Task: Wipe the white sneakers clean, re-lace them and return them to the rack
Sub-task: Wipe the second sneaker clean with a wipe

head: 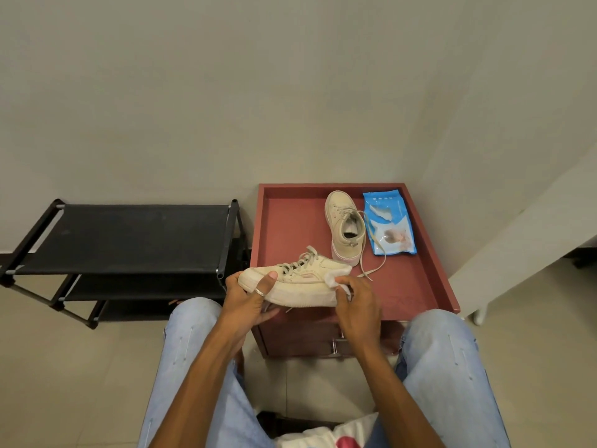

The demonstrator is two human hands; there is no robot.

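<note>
The near off-white sneaker [300, 280] points left, a white wipe [334, 275] on its heel; the far sneaker [340, 218] stands upright, lace trailing.

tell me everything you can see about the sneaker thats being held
The held sneaker is off-white, seemingly smooth leather-like material, with a thick pale sole and greyish laces threaded up its front. It is held roughly level, side toward the camera, toe to the person's left. The left hand grips the toe end, thumb on top; the right hand presses a white wipe against the heel. It sits over the front edge of the red cabinet; contact is unclear.
</note>
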